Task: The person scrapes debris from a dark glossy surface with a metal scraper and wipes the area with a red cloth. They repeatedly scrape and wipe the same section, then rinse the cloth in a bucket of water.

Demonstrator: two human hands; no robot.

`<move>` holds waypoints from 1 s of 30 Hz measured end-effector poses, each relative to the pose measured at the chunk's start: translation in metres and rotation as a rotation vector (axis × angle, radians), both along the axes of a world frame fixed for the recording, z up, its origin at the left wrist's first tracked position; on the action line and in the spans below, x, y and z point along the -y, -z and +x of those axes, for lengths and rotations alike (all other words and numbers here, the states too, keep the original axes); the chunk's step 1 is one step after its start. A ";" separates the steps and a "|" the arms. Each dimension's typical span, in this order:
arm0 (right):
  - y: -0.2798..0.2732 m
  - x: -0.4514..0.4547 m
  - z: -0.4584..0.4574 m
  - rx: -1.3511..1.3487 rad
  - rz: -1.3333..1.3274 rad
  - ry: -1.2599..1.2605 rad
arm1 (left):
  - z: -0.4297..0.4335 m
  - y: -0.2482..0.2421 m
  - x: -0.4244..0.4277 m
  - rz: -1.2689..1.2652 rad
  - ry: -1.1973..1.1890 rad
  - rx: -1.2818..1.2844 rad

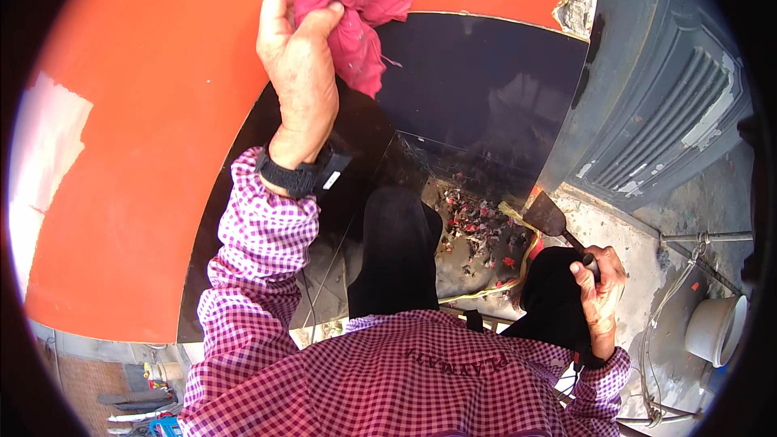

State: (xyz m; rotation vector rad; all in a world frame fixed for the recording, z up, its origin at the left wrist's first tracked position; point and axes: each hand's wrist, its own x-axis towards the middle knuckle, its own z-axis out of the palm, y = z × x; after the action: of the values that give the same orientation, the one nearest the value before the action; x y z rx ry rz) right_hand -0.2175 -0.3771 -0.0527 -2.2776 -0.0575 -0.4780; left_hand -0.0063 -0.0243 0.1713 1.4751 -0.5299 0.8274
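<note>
A crumpled pink cloth (358,18) is in my left hand (300,67), up at the top of the view. It lies against the border where the orange wall surface (139,152) meets a glossy black panel (473,79). My right hand (601,291), low on the right by my knee, grips the handle of a scraper (546,215). The scraper's broad, rust-brown blade points up and to the left, near the lower edge of the black panel. Most of the cloth's contact with the wall is hidden by the folds.
Red and grey scraps (479,224) litter the ledge below the panel, beside a yellow strand (516,279). A grey ribbed door (668,127) stands at the right. Metal rails (707,237) with tied rope (655,321) and a white bucket (713,331) lie lower right.
</note>
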 end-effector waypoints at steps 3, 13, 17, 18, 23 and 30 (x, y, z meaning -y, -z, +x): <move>0.000 -0.001 0.000 -0.010 0.018 0.019 | 0.023 0.018 0.021 0.269 -0.094 0.170; 0.000 0.000 0.002 -0.025 -0.063 0.017 | 0.071 0.109 0.035 0.536 -0.499 0.434; 0.000 -0.003 0.003 -0.033 0.009 0.015 | 0.062 0.165 -0.009 0.792 -0.484 0.262; 0.000 -0.003 0.003 -0.035 0.009 0.020 | 0.055 0.190 -0.023 0.858 -0.418 0.183; -0.001 -0.003 0.002 -0.018 -0.037 0.017 | 0.041 0.282 -0.086 1.203 -0.053 -0.760; -0.003 -0.006 0.007 -0.001 -0.060 -0.033 | 0.020 0.194 -0.049 0.738 0.147 -0.696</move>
State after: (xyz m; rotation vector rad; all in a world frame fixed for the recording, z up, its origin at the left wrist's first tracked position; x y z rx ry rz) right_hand -0.2100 -0.3709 -0.0493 -2.3316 -0.1103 -0.4641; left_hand 0.0137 0.0246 -0.0225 2.2229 -0.4108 -0.0646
